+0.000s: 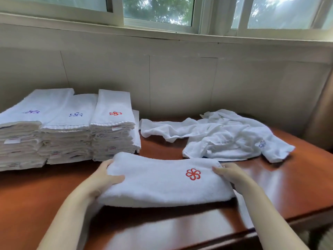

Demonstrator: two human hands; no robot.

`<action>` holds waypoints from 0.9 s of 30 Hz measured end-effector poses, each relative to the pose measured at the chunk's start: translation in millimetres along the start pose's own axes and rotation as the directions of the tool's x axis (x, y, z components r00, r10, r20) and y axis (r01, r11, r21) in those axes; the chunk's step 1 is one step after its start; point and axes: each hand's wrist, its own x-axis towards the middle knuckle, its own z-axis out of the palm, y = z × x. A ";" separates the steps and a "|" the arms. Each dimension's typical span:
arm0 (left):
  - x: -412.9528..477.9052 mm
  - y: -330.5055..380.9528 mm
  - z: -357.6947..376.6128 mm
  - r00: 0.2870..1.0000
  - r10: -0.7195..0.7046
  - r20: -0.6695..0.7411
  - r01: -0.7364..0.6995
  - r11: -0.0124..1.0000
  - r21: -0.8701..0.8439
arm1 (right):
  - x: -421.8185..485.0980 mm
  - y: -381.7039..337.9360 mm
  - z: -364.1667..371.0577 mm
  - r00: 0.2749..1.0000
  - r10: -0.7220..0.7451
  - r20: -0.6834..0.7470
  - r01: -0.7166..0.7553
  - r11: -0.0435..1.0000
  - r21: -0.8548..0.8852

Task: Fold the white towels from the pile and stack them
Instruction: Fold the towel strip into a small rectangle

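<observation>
Left hand (106,175) grips the left end of the folded towel (155,186), thumb on top, fingers curled round the far edge. Right hand (229,173) grips the right end the same way, fingers wrapped over the edge. The towel lies long-side across the near part of the wooden table (288,186), bowed slightly in the middle; cannot tell whether it rests on the surface or is held just above it. Red flower logo (193,174) faces up, near the right hand. Just beyond the left hand: three stacks of folded white towels side by side, the left stack (19,139) and middle stack (66,136) topped with blue logos, the right stack (113,132) with a red one. Beyond the right hand: pile of unfolded towels (225,136), crumpled, one blue logo showing. Panelled wall and window (158,9) behind.
</observation>
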 end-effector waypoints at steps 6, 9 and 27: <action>3.4 -23.3 -16.3 0.994 -0.099 -0.050 0.107 0.972 0.208 | 4.6 -1.1 20.8 0.999 -0.003 0.039 0.006 0.997 -0.073; 6.8 -27.1 -16.2 0.995 -0.091 -0.043 0.097 0.978 0.184 | 9.2 2.9 24.1 0.996 -0.083 -0.022 0.079 0.987 -0.137; -7.6 -32.2 -40.9 0.961 -0.206 0.186 0.248 0.938 -0.241 | 4.7 -4.6 80.9 0.884 -0.434 0.173 0.349 0.368 -0.861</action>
